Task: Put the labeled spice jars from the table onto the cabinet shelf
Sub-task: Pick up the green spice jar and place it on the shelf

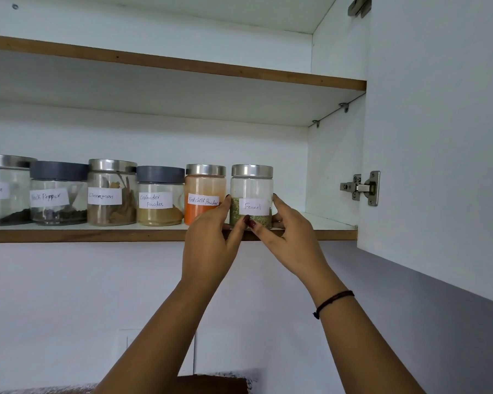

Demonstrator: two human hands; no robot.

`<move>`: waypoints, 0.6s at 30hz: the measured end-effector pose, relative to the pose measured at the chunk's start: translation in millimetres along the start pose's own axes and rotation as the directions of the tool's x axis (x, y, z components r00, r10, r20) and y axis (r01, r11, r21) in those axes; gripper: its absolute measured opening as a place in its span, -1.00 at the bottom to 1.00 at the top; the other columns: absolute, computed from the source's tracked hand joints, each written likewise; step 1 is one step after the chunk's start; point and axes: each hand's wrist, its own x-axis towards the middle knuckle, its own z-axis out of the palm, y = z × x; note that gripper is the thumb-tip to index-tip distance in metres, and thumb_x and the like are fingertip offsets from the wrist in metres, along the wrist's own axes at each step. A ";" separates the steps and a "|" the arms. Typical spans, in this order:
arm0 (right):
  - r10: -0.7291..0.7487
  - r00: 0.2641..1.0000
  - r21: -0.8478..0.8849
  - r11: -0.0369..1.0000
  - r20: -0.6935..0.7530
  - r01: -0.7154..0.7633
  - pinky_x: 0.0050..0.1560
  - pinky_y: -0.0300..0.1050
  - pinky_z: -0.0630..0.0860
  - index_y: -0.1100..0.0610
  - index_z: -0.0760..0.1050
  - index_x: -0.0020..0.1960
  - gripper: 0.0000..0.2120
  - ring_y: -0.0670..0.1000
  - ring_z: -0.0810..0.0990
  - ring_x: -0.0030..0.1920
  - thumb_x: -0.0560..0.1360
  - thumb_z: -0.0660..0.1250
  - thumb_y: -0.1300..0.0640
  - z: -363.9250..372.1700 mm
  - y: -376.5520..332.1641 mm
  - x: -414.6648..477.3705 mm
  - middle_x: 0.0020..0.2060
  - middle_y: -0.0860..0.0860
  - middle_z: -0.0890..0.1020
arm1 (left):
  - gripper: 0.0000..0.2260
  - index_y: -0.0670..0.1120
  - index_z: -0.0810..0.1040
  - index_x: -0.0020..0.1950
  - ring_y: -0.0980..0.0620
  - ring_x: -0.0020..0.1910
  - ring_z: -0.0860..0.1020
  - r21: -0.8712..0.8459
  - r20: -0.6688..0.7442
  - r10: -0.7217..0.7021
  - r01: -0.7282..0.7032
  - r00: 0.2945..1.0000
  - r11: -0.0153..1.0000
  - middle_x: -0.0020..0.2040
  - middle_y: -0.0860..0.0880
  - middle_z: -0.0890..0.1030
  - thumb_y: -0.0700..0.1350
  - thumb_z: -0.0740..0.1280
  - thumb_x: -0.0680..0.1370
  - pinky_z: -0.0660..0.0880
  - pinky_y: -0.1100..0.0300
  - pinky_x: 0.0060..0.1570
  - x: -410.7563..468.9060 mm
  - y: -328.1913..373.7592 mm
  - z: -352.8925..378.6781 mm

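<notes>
both hands grasp the fennel jar (251,194), the left hand (211,237) curled round its 9 o'clock side and the right hand (288,237) round its 3 o'clock side, thumbs meeting low on the front. the jar stands upright on the shelf (97,234), close to the front edge, at the 3 o'clock end of the row. the red chilli jar (205,189) sits just beside it at 9 o'clock. the left hand reaches into that narrow gap, so drawing it out carelessly could knock the chilli jar or drag the fennel jar off the edge
</notes>
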 end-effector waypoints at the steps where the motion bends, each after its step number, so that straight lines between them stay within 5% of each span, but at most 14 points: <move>1: -0.003 1.000 0.005 1.000 -0.005 0.003 0.10 -0.24 0.52 -0.10 0.22 0.53 -0.30 -0.12 0.53 0.19 0.47 0.32 -0.29 0.1 -1.0 -0.3 0.24 -0.07 0.56 | -0.52 -0.06 0.44 0.46 0.10 -0.08 0.61 -0.001 -0.003 -0.003 0.003 1.000 1.000 0.07 -0.03 0.70 0.09 0.33 0.58 0.45 0.26 -0.08 0.2 -0.3 0.2; 4: -0.002 1.000 0.015 1.000 -0.023 0.002 -0.08 -0.43 0.40 -0.12 0.29 0.48 -0.39 -0.17 0.54 0.08 0.49 0.36 -0.22 0.8 -3.8 -1.4 0.13 -0.11 0.60 | -0.51 -0.06 0.43 0.47 0.08 -0.07 0.63 0.008 -0.001 -0.014 0.014 1.000 1.000 0.06 -0.04 0.70 0.09 0.34 0.57 0.46 0.26 -0.08 0.8 -0.5 0.6; 18: 0.096 0.988 0.035 0.995 -0.119 -0.092 -0.01 -0.23 0.55 -0.04 0.38 0.45 -0.31 -0.10 0.59 0.02 0.40 0.47 -0.21 5.5 -6.5 1.5 0.00 -0.04 0.61 | -0.61 -0.09 0.51 0.39 0.08 -0.09 0.62 0.030 -0.009 0.011 -0.010 1.000 0.999 0.09 -0.04 0.68 -0.03 0.37 0.58 0.52 0.23 -0.03 1.5 -2.0 3.7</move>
